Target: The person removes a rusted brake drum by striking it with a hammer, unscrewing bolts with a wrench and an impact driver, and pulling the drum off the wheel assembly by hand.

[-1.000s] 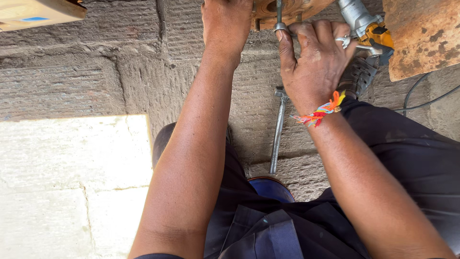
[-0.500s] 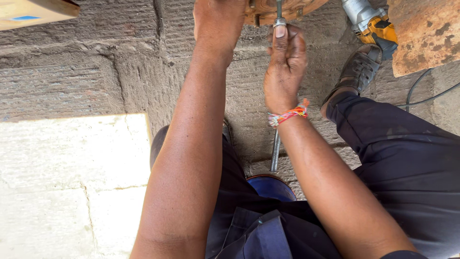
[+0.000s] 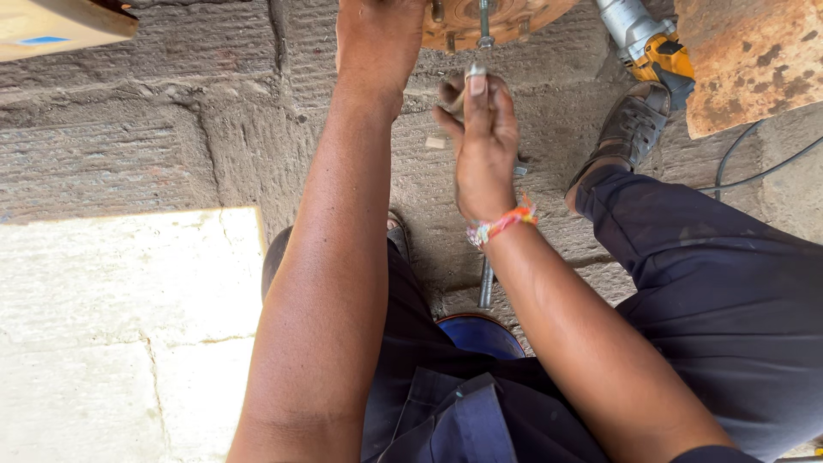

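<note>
— What did the right hand [image 3: 484, 146] hold?

— A small silvery metal nut [image 3: 474, 72], pinched in its fingertips just below the round rusty orange metal hub [image 3: 506, 19].

— And the left hand [image 3: 377, 39]?

— It lay against the hub's left edge; its fingers ran out of view, so I couldn't tell their grip.

— Anything near?

— A yellow and grey power tool [image 3: 647, 43] beside a sandalled foot [image 3: 630, 129], on grey stone paving [image 3: 171, 129].
</note>
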